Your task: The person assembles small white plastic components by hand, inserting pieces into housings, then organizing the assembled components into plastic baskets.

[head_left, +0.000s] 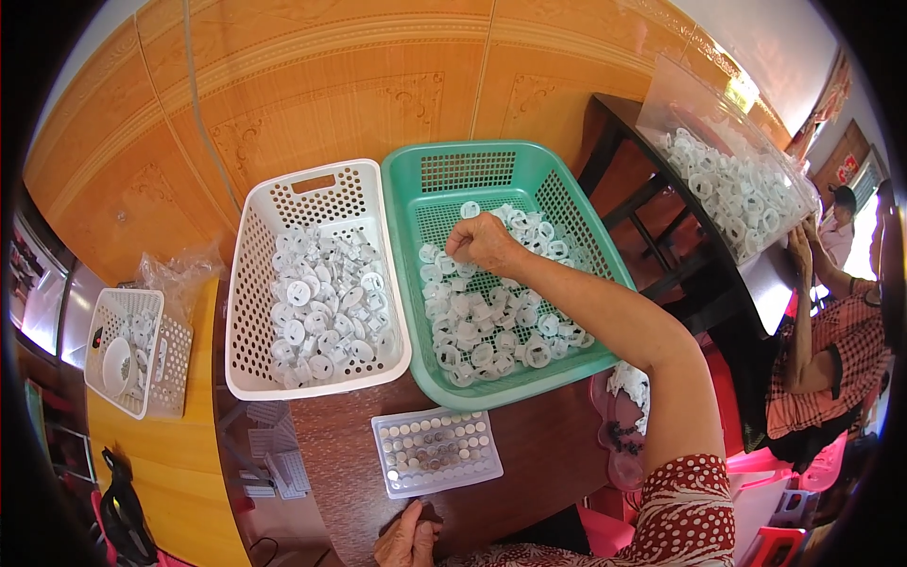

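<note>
Right hand [484, 243] pinching together on white ring part [460, 253] in green basket [430, 364], mid-frame; left hand [408, 539] resting curled on desk [548, 454], holding nothing; picking step, next needing clean lift.

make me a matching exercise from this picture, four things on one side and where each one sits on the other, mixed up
Things:
1. green basket
2. white basket
3. clear tray
4. right hand

Places:
A. left of the green basket, full of white parts
B. nearest the person, in front of both baskets
C. inside the green basket, fingers pinched over the white rings
D. right of the white basket, holding white rings

Pairs: 1-D, 2-A, 3-B, 4-C
</note>
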`<state>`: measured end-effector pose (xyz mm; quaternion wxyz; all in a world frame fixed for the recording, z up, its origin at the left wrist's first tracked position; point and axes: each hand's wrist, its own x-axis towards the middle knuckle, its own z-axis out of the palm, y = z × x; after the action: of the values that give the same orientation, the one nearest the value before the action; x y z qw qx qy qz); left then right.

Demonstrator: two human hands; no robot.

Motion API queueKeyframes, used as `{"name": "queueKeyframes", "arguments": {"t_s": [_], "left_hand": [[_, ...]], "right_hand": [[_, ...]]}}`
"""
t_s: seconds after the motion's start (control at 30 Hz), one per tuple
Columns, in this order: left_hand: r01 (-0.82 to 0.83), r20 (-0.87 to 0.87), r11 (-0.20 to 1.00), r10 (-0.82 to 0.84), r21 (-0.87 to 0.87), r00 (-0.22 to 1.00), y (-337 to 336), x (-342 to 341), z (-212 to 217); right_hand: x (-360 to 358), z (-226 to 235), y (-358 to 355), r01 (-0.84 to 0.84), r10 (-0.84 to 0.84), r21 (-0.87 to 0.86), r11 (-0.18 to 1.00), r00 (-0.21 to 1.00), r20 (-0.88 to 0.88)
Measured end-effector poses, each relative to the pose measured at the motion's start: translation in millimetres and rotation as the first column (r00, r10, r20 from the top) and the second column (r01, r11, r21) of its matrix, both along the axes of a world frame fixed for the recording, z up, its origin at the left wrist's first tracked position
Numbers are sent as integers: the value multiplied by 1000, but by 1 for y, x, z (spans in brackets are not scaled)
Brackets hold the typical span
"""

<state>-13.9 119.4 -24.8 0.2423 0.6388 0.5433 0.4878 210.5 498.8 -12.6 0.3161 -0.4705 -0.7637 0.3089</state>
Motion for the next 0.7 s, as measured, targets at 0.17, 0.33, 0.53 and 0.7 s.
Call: {"name": "queueKeyframes", "arguments": {"t_s": [0.17,0.33,0.53,0.7], "left_hand": [[-13,40,998,16,-69,999,-3,0,-3],[30,69,989,-20,-142,997,-4,-1,1],[34,-52,996,-38,-78,998,-1,-3,3],[33,-33,990,-38,-137,999,-4,-2,3]], "right_hand": [[1,-3,-3,24,-24,2,1000,1000,-7],[2,1,-7,19,-19,65,998,1000,0],[7,7,-16,2,-2,46,999,1000,-1],[15,12,-30,52,-52,10,999,999,-3]]}}
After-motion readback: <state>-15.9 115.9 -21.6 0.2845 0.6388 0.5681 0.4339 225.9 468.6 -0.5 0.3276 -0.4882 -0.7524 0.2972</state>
